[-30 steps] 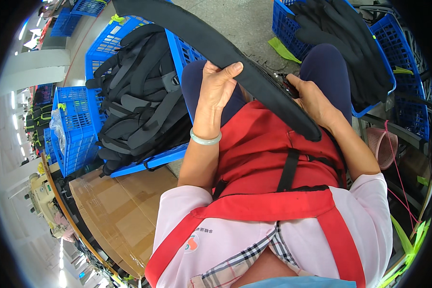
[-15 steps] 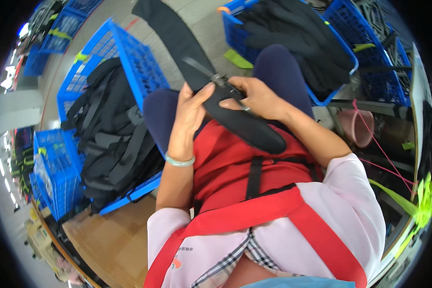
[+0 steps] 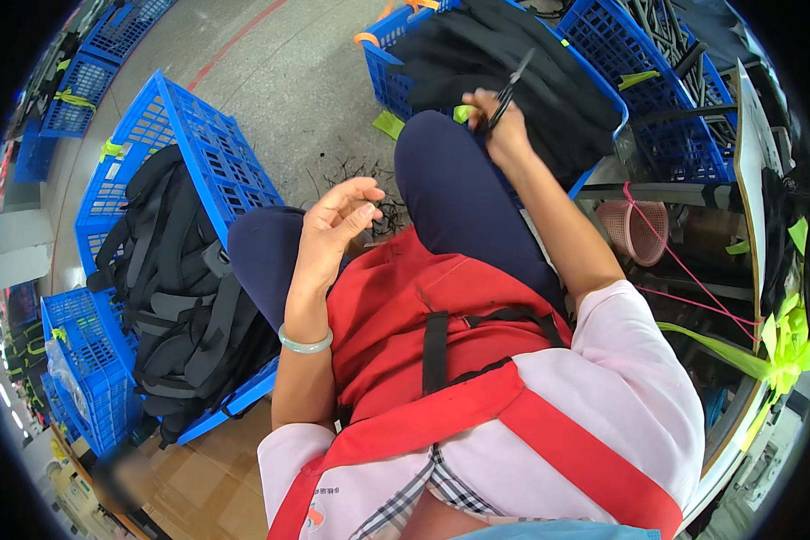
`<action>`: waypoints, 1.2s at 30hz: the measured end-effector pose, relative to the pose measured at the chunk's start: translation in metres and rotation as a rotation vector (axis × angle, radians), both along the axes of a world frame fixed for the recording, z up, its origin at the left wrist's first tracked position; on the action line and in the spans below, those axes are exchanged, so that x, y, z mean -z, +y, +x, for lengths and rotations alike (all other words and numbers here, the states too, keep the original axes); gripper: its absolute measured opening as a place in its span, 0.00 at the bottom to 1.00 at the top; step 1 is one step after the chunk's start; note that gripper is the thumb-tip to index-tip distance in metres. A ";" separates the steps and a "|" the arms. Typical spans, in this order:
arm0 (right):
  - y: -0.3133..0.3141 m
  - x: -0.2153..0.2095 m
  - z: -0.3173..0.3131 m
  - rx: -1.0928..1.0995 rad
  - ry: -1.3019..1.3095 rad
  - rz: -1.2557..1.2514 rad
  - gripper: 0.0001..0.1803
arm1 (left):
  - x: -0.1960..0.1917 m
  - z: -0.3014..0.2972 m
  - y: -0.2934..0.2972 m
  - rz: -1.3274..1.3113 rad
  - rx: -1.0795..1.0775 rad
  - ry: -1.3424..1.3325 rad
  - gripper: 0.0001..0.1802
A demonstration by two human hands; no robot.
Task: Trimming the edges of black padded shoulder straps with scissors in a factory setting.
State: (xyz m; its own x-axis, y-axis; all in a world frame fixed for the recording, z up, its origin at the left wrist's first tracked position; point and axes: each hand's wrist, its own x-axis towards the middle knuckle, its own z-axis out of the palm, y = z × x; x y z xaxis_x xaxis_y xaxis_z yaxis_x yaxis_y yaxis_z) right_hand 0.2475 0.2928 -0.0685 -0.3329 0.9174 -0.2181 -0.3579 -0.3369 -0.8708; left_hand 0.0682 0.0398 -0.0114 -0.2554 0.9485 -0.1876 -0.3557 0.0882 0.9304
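My right hand (image 3: 506, 135) is closed around a pair of dark-handled scissors (image 3: 508, 93), their blades pointing up and away. It is at the near edge of a pile of black padded fabric pieces (image 3: 558, 99) in a blue crate (image 3: 385, 83) at the far right. Over my lap, my left hand (image 3: 326, 232) is raised with its fingers curved and apart, holding nothing. To its left a tilted blue crate (image 3: 229, 171) is heaped with black and grey padded straps (image 3: 184, 297).
Dark scraps (image 3: 355, 171) lie on the grey floor before my knees. At right are a pink basket (image 3: 634, 232), a pink cord (image 3: 688, 256) and neon-yellow ribbons (image 3: 787, 351). Another blue crate (image 3: 643, 81) holds dark rods. A cardboard sheet (image 3: 211, 472) lies at lower left.
The black padded strap has left both hands; where it lies among the dark pieces I cannot tell. My right hand has moved up to the right-hand crate with the scissors; my left hand is now empty.
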 end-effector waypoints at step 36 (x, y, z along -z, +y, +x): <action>0.013 -0.034 -0.045 -0.367 -0.706 0.660 0.20 | 0.091 -0.163 -0.166 -0.451 -0.626 0.330 0.25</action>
